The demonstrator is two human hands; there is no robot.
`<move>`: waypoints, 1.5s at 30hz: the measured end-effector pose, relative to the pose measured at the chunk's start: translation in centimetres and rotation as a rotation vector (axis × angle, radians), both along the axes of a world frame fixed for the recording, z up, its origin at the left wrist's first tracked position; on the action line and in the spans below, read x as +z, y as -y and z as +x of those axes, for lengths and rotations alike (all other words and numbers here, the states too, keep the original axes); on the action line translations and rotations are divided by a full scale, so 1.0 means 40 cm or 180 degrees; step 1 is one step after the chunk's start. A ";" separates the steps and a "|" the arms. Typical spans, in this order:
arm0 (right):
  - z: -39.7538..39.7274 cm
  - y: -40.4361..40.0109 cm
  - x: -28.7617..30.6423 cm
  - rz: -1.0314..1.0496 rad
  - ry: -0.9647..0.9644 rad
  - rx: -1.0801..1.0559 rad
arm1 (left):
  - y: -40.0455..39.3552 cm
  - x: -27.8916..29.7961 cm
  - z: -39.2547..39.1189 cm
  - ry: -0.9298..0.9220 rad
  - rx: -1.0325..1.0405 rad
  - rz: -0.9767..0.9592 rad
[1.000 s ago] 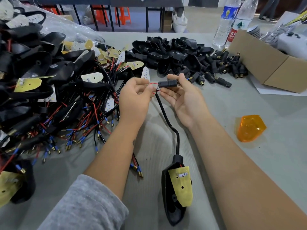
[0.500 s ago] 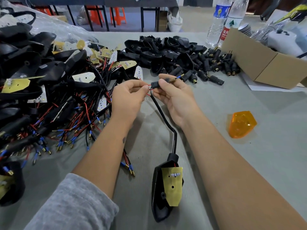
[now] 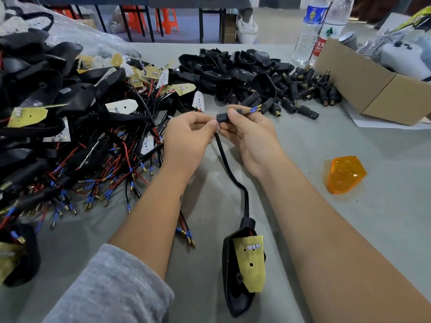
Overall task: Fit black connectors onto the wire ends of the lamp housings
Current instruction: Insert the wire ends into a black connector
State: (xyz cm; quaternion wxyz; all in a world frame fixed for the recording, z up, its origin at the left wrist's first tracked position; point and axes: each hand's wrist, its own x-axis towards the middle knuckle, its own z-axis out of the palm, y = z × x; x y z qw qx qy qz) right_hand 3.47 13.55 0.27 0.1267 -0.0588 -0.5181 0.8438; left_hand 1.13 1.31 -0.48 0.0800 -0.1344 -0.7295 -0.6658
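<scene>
1. Head view: a black connector (image 3: 221,117) is held above the grey table (image 3: 349,229), at the centre of the frame, between both hands.
2. Two wire ends (image 3: 253,110) with brass terminals and blue sleeves project from the connector's right side, past the right thumb.
3. Right hand (image 3: 251,138): thumb and fingers are curled round the connector and pinch it.
4. Left hand (image 3: 186,138): fingertips are drawn together and pinch at the connector's left end, where the black cable (image 3: 229,169) enters. Whether they grasp the cable or the connector body cannot be determined.
5. The cable runs down from the hands, between the forearms, to a black lamp housing (image 3: 235,297) lying on the table near the bottom edge.
6. A yellow circuit board (image 3: 253,266) sits tilted in the housing opening.
7. A loose pair of red and black wires (image 3: 185,229) with blue-sleeved terminals lies just left of the housing.
8. Loose black connectors (image 3: 310,89) lie heaped beyond the hands, beside a heap of empty black housings (image 3: 233,73).
9. A large pile of wired housings (image 3: 70,136) covers the table's left side.
10. An orange lens (image 3: 344,174) lies to the right, apart from the right forearm.
11. A cardboard box (image 3: 377,89) and two water bottles (image 3: 319,31) stand at the far right.
</scene>
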 end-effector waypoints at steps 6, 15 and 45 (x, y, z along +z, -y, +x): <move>-0.002 -0.004 -0.002 -0.0077 0.0025 -0.0159 | -0.015 -0.001 0.011 -0.0130 -0.0147 -0.0396; -0.007 -0.016 0.002 -0.0474 0.0116 -0.0326 | -0.018 -0.007 0.008 -0.0106 -0.0149 -0.0417; 0.004 -0.026 0.008 -0.0512 0.0130 -0.0413 | -0.013 0.005 0.018 0.0356 -0.0536 -0.0274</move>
